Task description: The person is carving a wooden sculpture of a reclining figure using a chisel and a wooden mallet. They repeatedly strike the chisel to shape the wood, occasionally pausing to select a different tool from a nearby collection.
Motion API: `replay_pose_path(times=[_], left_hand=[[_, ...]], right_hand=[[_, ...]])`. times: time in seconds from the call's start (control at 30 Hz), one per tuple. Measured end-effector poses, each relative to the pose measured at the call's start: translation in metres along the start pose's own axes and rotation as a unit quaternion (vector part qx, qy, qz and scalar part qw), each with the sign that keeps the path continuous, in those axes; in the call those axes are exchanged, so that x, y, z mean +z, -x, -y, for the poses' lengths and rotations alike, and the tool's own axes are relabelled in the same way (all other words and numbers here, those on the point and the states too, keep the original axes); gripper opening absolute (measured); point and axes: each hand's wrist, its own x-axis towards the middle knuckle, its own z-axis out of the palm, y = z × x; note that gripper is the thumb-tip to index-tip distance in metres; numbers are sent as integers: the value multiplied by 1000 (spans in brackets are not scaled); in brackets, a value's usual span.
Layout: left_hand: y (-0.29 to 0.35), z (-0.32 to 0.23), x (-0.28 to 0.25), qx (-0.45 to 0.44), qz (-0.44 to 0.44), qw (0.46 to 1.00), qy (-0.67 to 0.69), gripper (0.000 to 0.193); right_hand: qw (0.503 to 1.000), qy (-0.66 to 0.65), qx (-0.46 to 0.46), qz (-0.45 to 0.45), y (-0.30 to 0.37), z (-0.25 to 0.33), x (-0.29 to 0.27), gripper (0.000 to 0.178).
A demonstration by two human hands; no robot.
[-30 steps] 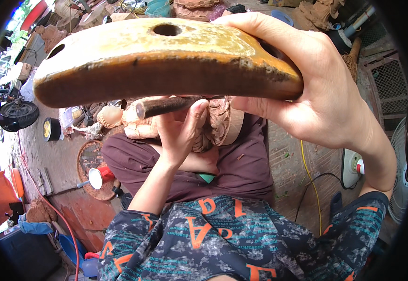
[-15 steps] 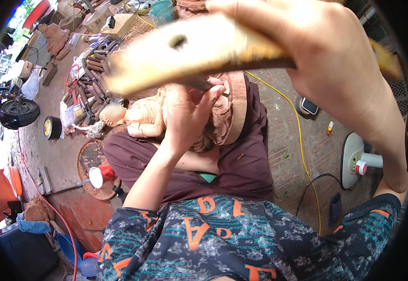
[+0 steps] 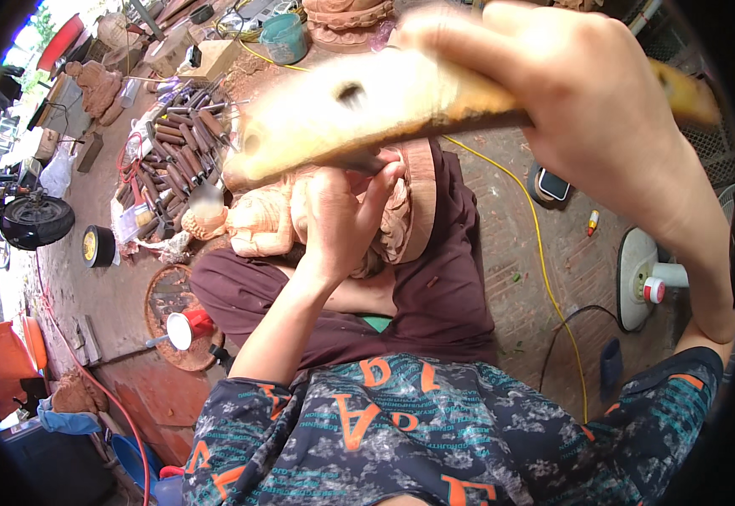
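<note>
A carved wooden statue (image 3: 259, 221) lies across my lap, its head to the left and its round base (image 3: 421, 198) to the right. My left hand (image 3: 340, 211) is closed against the carving near the base, gripping a dark, narrow chisel (image 3: 369, 158); its tip is hard to make out. Above it, my right hand (image 3: 583, 105) is wrapped round a yellowish wooden mallet (image 3: 418, 93) with holes in it. The mallet is slightly blurred and covers part of the chisel and statue.
Many wooden-handled chisels (image 3: 178, 160) lie heaped at the left. A yellow cord (image 3: 540, 244) crosses the floor at the right, near a fan base (image 3: 635, 282). A red and white cup (image 3: 183, 329) is by my left knee. A teal bucket (image 3: 284, 38) stands at the back.
The mallet has moved slightly right and down in the picture, uncovering more of the chisel heap. The view has shifted a little. Both hands keep their holds.
</note>
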Motion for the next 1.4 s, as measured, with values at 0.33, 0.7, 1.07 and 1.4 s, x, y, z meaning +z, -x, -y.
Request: replay_pose_path(times=[0.33, 0.7, 1.07, 1.4], left_hand=[[1, 4, -3, -5, 24, 1000, -11, 23], [1, -9, 4, -61, -24, 997, 51, 19], [43, -8, -17, -44, 37, 986, 158, 17], [88, 16, -26, 106, 19, 993, 41, 27]], right_hand=[[999, -26, -12, -22, -2, -2, -2, 25], [972, -203, 116, -25, 2, 6, 7, 48], [954, -253, 155, 28, 24, 6, 25, 46], [966, -220, 123, 57, 26, 26, 33, 53]])
